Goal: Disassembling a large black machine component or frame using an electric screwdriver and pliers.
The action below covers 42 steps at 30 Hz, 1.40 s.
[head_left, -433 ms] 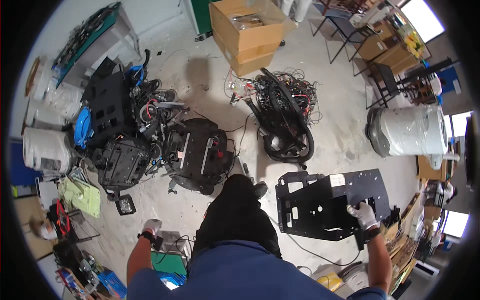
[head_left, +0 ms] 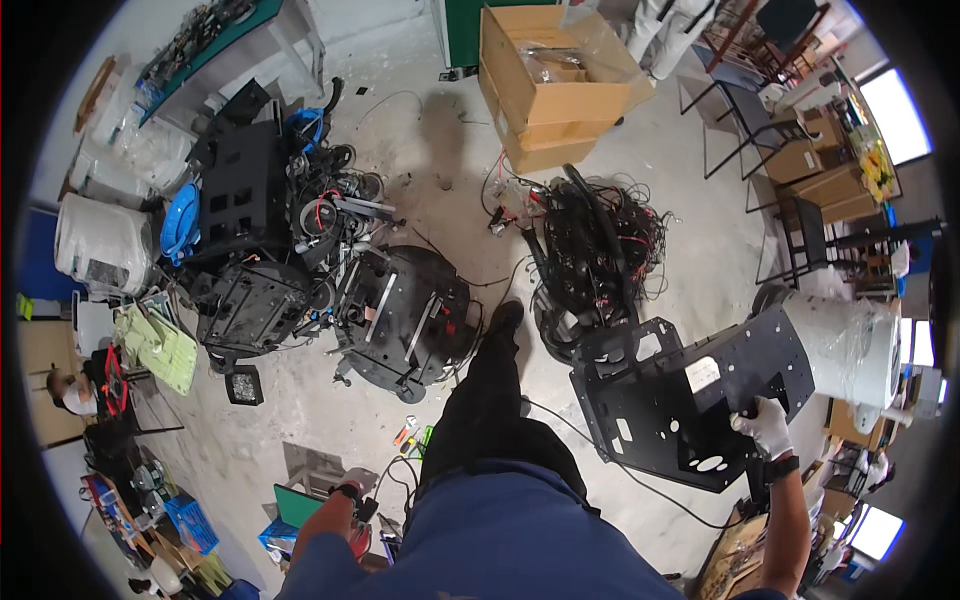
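Raised since the earlier frame, the flat black perforated metal chassis plate now tilts up off the concrete floor, gripped at its near edge by the white-gloved right hand, probably for clearance above the tangled black cable heap. Left hand hangs low beside the hip; its grip cannot be told.
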Motion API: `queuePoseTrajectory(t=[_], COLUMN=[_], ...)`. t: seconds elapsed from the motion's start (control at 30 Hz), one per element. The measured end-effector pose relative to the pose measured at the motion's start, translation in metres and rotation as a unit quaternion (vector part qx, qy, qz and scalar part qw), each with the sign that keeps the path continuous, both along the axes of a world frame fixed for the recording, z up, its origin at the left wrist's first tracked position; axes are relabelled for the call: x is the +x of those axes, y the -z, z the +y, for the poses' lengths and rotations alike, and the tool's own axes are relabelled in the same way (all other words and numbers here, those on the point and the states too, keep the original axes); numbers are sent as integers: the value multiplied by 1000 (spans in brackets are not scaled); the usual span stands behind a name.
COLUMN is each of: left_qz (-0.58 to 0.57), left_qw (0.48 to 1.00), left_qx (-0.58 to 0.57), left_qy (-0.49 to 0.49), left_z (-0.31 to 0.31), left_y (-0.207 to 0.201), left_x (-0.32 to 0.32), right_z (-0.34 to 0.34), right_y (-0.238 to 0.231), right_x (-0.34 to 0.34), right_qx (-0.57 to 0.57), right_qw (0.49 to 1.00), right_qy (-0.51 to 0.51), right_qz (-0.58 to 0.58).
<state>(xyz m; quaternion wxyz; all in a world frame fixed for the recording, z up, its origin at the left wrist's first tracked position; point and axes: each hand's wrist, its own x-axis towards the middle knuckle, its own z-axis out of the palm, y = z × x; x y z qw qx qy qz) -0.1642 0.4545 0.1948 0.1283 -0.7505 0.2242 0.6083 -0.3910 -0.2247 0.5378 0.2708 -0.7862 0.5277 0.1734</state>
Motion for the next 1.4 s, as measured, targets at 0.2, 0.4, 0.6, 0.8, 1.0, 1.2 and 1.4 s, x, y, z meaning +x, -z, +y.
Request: queuePoseTrajectory(t=[0.2, 0.4, 0.6, 0.8, 1.0, 1.2, 1.4], left_qz=[-59, -207, -201, -200, -170, -179, -144], left_qw=[941, 909, 868, 852, 807, 767, 752], left_qx=[34, -125, -117, -127, -125, -124, -81], left_qy=[-332, -340, -438, -468, -552, -603, -638], left_z=[-51, -96, -122, -139, -160, -126, -109], left_y=[16, 3, -22, -21, -46, -17, -5], left_x=[74, 148, 139, 88, 70, 32, 10], right_z=[-43, -63, -86, -82, -66, -42, -15], right_y=[-10, -8, 10, 14, 20, 18, 6], right_x=[70, 131, 167, 227, 290, 364, 436], right_qx=[20, 29, 37, 62, 73, 36, 46], right_qw=[998, 997, 982, 953, 912, 855, 834], right_qy=[-53, -69, -183, -291, -397, -510, -542], right_qz=[10, 27, 31, 54, 72, 88, 92])
